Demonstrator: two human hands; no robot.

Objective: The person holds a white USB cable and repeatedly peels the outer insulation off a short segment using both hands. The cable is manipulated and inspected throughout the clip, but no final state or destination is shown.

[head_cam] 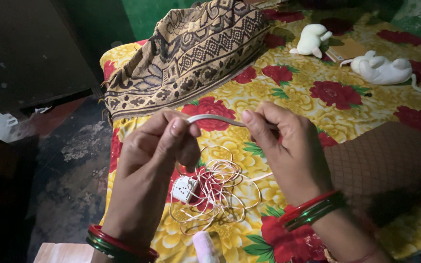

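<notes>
**Both hands pinch a white cable above the bed**

A short stretch of white cable [215, 120] runs level between the two hands, held in the air over the bed. The left hand [154, 146] has its grip pressed together on one end, thumb against fingertips. The right hand [286, 146] pinches the other end the same way, thumb on top. Both wrists wear red and green bangles.

Below the hands, the rest of the thin cord lies in a loose tangle of loops [215, 192] on the floral bedsheet [288, 90], yellow with red flowers. A small white plug block [184, 189] rests at the tangle's left edge.

Further up the bed lies a brown patterned blanket [191, 53]. Two white soft toys [312, 39] [383, 69] sit near the far right, with a brown booklet [347, 48] between them.
</notes>
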